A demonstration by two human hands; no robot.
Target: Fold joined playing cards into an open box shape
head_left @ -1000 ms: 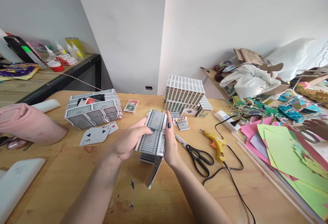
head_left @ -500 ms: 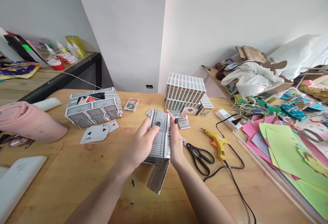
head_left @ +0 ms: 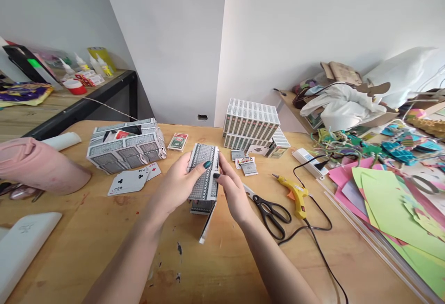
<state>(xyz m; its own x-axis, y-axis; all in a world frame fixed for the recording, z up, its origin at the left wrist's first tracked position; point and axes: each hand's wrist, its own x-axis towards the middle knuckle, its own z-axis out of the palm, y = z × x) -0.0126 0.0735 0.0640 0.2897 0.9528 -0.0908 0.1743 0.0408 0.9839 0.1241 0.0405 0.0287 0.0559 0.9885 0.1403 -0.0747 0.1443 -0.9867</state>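
Observation:
Between my two hands is a box made of playing cards [head_left: 201, 184], its grey patterned card backs facing up and a loose flap hanging from its near end. My left hand [head_left: 179, 181] grips its left side, thumb lying across the top. On the right side, my right hand [head_left: 233, 190] is closed on it, thumb at the top edge and the other fingers mostly hidden behind. Black-handled scissors [head_left: 267, 209] lie just right of my right hand. Cut card pieces [head_left: 249, 167] rest beyond them. A yellow glue gun [head_left: 294, 193] lies farther right.
A larger card-covered box [head_left: 127, 148] sits at the left, with loose playing cards [head_left: 127, 182] before it. A red-green card pack [head_left: 178, 142] lies near the back, beside stacked card packs [head_left: 252, 121]. A pink tumbler [head_left: 45, 165], power strip [head_left: 309, 161] and coloured paper [head_left: 392, 206] flank the table.
Both hands have shifted left with the card box, and it has turned slightly. My right thumb has moved onto its top edge. The hanging flap now shows edge-on.

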